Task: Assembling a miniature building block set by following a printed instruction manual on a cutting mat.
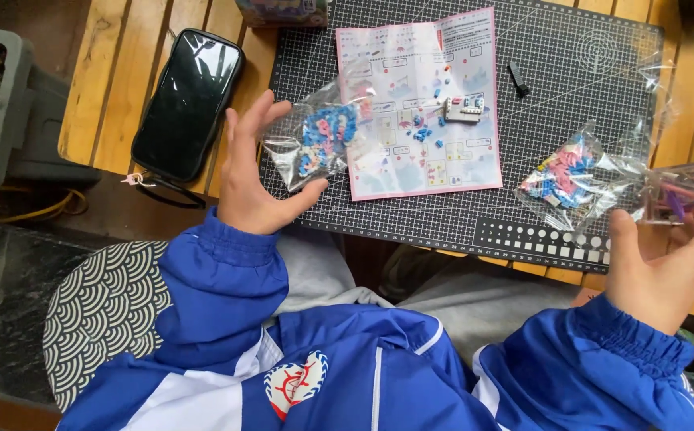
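The left hand [245,182] is up at the near left edge of the dark cutting mat [570,96], thumb and fingers closed on a clear bag of blue and pink pieces [316,144], which hangs partly over the left side of the pink instruction sheet [423,104]. Over on the right, the right hand [660,270] is at the near right edge of the mat, fingers curled around the end of another clear bag with pink and purple parts [690,193], holding it out past the mat's right edge. Just left of that hand, a third clear bag of mixed pink and blue pieces [566,179] lies on the mat; whether the hand touches it I cannot tell. As for progress, it looks like early going: on the sheet sits only a small white assembled block [463,108] with a few loose blue bits [425,132] scattered near it, while the bulk of the pieces sit in their bags, so most of the building appears to remain. A small black tool [518,80] lies on the mat to the right of the sheet. Off to the far left, a black phone [187,104] rests on the wooden slat table [115,72], well apart from the hands.
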